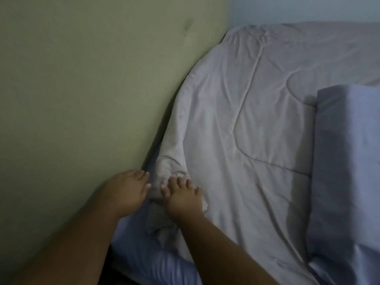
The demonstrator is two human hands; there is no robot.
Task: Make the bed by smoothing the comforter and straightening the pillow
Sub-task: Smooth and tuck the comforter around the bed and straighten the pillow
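A pale grey quilted comforter (246,124) covers the bed, creased, with its near corner bunched up by the headboard. My right hand (183,195) rests on that bunched corner with the fingers spread and fairly straight. Just to its left is my left hand (127,190), fingers stretched toward the same corner and fingertips at the fold's edge; I see nothing held in it. A blue-grey pillow (345,161) lies on top of the comforter at the right edge of the view.
A green padded headboard (82,89) fills the left side, tight against the bed. A blue sheet (148,256) shows below the comforter's corner. A pale wall (308,9) stands behind the bed.
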